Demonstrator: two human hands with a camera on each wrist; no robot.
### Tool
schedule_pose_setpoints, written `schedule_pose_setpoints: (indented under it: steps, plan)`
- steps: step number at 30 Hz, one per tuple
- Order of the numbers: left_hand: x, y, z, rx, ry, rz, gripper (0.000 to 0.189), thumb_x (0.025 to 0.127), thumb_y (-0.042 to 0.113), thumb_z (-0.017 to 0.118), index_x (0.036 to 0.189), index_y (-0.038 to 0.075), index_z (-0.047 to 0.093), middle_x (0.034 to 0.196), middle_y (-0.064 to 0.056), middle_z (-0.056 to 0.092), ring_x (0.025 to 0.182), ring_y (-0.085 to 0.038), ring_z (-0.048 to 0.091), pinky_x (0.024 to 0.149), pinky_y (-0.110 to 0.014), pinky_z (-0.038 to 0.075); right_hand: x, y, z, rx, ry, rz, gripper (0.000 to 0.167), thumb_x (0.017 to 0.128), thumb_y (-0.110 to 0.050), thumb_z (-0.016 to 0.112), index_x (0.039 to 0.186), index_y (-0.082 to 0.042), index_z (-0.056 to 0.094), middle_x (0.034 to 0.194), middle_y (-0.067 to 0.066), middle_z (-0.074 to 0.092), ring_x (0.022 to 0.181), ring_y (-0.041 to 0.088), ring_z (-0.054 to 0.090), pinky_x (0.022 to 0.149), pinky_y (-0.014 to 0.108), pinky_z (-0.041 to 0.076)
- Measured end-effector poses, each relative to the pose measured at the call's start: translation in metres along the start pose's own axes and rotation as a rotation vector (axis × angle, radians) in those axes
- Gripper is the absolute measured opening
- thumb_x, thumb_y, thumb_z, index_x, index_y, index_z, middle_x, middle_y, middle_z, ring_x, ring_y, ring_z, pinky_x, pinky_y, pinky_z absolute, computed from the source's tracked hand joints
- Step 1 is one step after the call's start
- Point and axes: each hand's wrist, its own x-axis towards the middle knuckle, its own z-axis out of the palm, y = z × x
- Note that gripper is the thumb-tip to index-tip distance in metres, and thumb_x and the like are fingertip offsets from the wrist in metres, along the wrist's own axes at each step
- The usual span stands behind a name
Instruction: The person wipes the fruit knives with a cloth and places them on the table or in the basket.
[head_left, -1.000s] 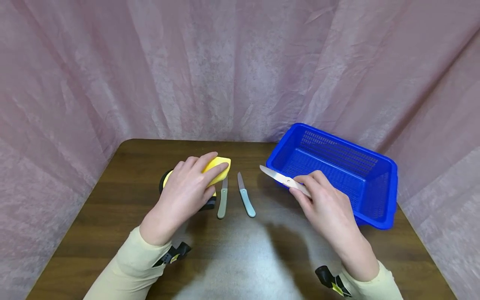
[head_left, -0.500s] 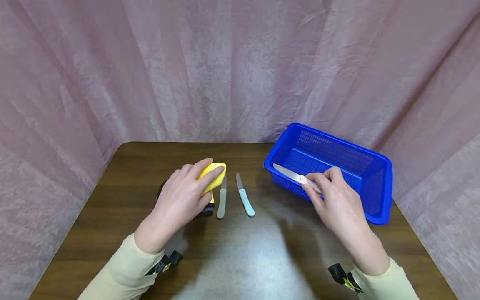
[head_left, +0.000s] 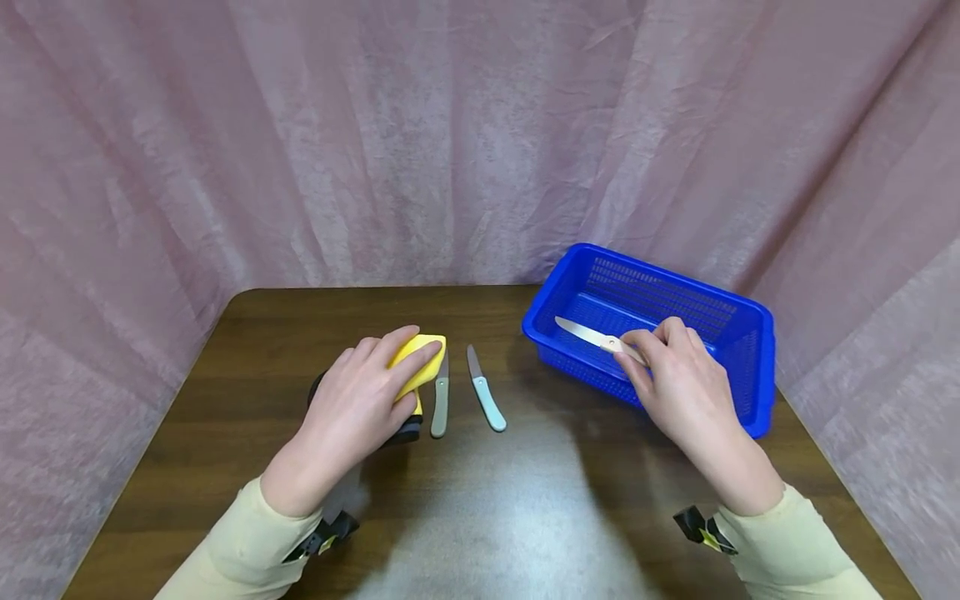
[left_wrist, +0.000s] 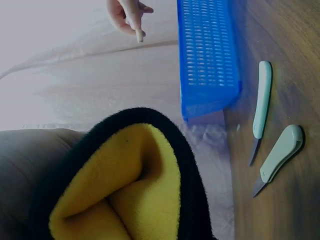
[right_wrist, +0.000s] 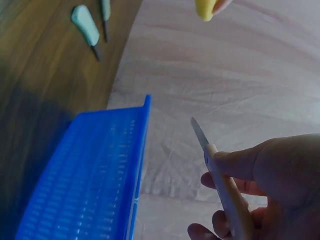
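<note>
My left hand [head_left: 341, 417] grips a folded plush cloth [head_left: 422, 360], yellow with a black edge, above the table. In the left wrist view the yellow folds of the cloth [left_wrist: 155, 195] fill the lower part. With its thumb and fingers, my right hand [head_left: 686, 387] pinches the cream handle of a small knife [head_left: 588, 334]. This knife is over the near left part of a blue perforated basket [head_left: 660, 274], blade pointing left. Two more knives lie side by side right of the cloth: one with a grey-green handle [head_left: 439, 412], one with a light blue handle [head_left: 490, 406].
The brown wooden table [head_left: 262, 350] has a far edge behind the cloth and basket. A pink curtain [head_left: 405, 167] hangs behind it and at both sides. The basket stands at the table's far right, its raised walls facing my right hand.
My right hand has carried the cream-handled knife to the right, from the basket's near left rim to over its inside. The left hand with the cloth has shifted slightly left and nearer.
</note>
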Motion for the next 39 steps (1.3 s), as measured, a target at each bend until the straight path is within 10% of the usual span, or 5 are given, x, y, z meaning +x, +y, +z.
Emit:
schedule_pose_setpoints:
  steps: [39]
  plan:
    - [-0.002, 0.006, 0.001, -0.003, 0.013, 0.021, 0.067, 0.085, 0.007, 0.081, 0.149, 0.021, 0.070, 0.150, -0.018, 0.062, 0.107, -0.043, 0.067, 0.087, -0.051, 0.056, 0.086, 0.037, 0.037, -0.089, -0.627, 0.289, 0.038, 0.103, -0.038, 0.055, 0.070, -0.019, 0.058, 0.071, 0.003, 0.059, 0.073, 0.029, 0.056, 0.064, 0.051, 0.049]
